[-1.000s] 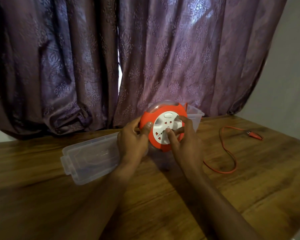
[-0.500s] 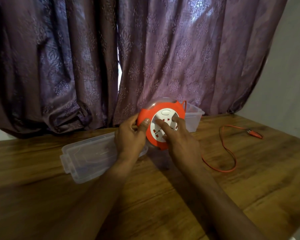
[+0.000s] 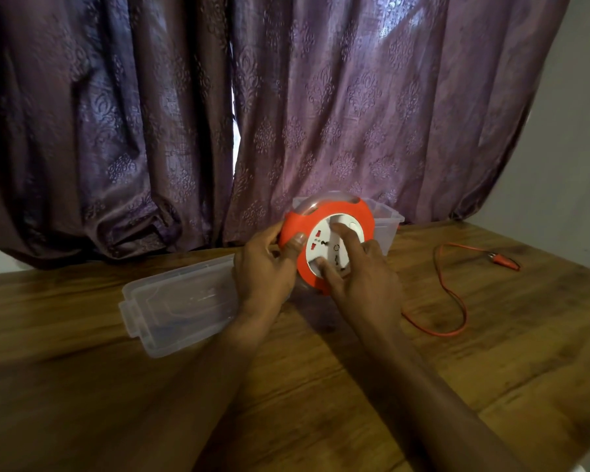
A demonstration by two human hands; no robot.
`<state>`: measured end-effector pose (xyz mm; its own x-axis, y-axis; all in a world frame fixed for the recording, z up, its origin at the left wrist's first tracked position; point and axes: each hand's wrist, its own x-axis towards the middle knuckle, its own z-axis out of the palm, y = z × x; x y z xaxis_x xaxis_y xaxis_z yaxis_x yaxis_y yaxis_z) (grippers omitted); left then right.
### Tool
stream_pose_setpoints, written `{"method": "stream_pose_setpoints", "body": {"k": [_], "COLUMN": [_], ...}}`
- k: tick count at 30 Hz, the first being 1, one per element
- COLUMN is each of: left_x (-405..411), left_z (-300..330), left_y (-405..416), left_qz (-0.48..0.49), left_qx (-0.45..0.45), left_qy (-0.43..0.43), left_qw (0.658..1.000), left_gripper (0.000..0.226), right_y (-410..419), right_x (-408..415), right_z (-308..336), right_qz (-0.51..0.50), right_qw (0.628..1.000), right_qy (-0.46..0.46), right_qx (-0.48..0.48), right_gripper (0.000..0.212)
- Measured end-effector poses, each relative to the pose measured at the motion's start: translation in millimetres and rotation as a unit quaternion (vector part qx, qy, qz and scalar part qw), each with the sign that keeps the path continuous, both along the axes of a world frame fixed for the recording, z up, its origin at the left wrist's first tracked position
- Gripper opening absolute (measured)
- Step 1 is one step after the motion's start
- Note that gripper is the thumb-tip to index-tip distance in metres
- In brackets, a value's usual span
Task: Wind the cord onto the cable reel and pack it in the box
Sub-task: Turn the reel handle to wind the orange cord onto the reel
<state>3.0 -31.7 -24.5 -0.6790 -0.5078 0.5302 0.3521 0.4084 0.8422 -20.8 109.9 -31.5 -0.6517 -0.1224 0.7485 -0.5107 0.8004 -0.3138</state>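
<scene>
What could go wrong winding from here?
The loose cord loops across the table; it may kink or drag its plug off the edge. The reel is steadied only by the left hand at its rim while the right hand works the white face; it might slip.

Beyond my hands, patterned purple curtains (image 3: 321, 114) hang to the wooden counter (image 3: 82, 386), daylight through their gap (image 3: 235, 131); a pale wall (image 3: 576, 148) stands further right.
</scene>
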Motion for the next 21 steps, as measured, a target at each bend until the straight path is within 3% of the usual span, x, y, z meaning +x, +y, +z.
{"method": "stream_pose_setpoints", "body": {"k": [4, 8, 12, 17, 21], "left_x": [5, 8, 6, 2, 4], "left_z": [0, -1, -1, 1, 2], "left_y": [6, 11, 7, -2, -4], "left_qz": [0.007, -0.002, 0.001, 0.01, 0.009], "left_qx": [-0.026, -0.032, -0.018, 0.006, 0.015], "left_qy": [-0.006, 0.01, 0.005, 0.001, -0.004], "left_qw": [1.0, 0.999, 1.0, 1.0, 1.0], "left_gripper": [0.043, 0.049, 0.049, 0.044, 0.035], "right_y": [1, 2, 8, 12, 2], "right_x": [-1, -3, -5, -2, -1], "right_z": [1, -3, -2, 5, 5], "right_qz": [0.002, 0.025, 0.065, 0.061, 0.068], "right_qw": [0.995, 0.978, 0.977, 0.992, 0.996], "right_qy": [-0.04, -0.078, -0.04, 0.04, 0.012], "right_qx": [-0.091, -0.194, -0.201, -0.099, 0.049], "right_gripper": [0.057, 0.047, 0.034, 0.036, 0.06]}}
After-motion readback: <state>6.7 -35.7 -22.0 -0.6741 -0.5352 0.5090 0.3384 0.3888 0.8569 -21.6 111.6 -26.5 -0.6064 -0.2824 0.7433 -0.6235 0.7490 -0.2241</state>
